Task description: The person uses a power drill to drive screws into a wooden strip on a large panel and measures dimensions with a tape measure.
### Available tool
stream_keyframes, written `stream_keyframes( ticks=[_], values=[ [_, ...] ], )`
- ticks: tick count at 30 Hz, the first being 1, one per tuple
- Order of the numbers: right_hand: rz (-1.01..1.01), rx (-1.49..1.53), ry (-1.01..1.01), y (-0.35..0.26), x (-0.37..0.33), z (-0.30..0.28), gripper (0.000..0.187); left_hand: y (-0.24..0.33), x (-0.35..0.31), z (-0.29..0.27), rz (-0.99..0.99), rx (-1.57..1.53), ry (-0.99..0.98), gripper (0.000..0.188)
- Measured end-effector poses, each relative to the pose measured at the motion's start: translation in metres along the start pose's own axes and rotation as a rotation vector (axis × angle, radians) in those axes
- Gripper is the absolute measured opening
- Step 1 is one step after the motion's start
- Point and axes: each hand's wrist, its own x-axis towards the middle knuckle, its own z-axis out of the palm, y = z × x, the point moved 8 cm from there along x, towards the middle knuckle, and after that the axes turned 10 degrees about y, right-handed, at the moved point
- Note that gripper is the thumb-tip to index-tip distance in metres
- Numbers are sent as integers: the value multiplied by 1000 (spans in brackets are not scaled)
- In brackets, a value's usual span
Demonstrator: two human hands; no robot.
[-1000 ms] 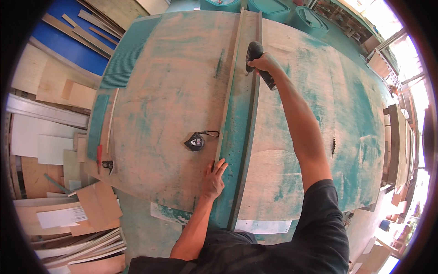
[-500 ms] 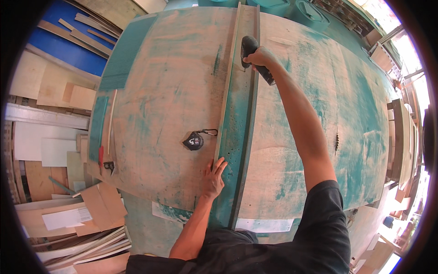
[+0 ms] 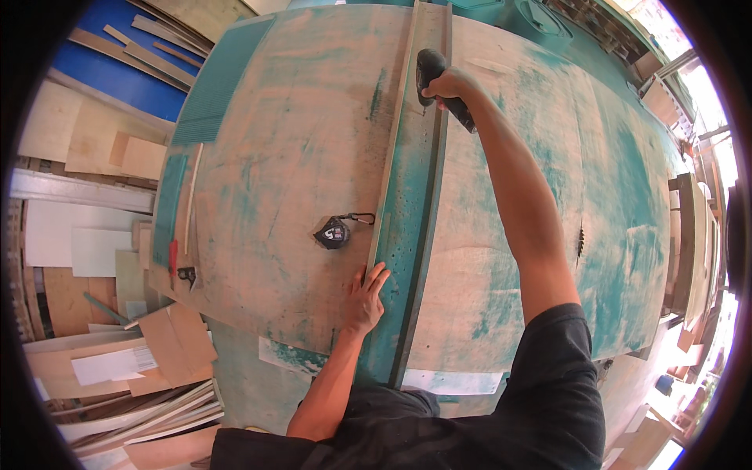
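Note:
My right hand [image 3: 453,84] is wrapped around a black cordless drill [image 3: 430,69] at the far part of a long, teal-stained wooden channel [image 3: 407,172]. The drill's thin bit points down at the channel's floor; whether its tip touches the wood is too small to tell. Nearer to me, my left hand [image 3: 363,301] grips the channel's left side strip [image 3: 385,192], with the fingers over it and the thumb on the outer side. A dark tape measure [image 3: 332,233] with a carabiner [image 3: 362,218] lies just left of the strip.
The channel lies across a large teal-smeared worktable [image 3: 274,196]. An auger bit [image 3: 580,243] rests at the right. On the left are a square with a red part [image 3: 173,258] and a thin wooden stick [image 3: 193,188]. Wood offcuts [image 3: 149,415] are stacked beyond the table; teal bins [image 3: 540,23] stand behind.
The view has shifted slightly, so the table and drill appear a little higher. Both hands keep their places, the right on the drill and the left on the side strip.

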Motion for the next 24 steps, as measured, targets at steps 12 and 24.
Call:
stream_keyframes(
  ticks=[12, 24],
  values=[
    [-58, 189, 154, 11, -37, -14, 33, 8, 1, -8, -16, -49, -27, 63],
    [-137, 630, 748, 184, -444, 92, 76, -8, -18, -15, -15, -162, -35, 57]
  ],
)
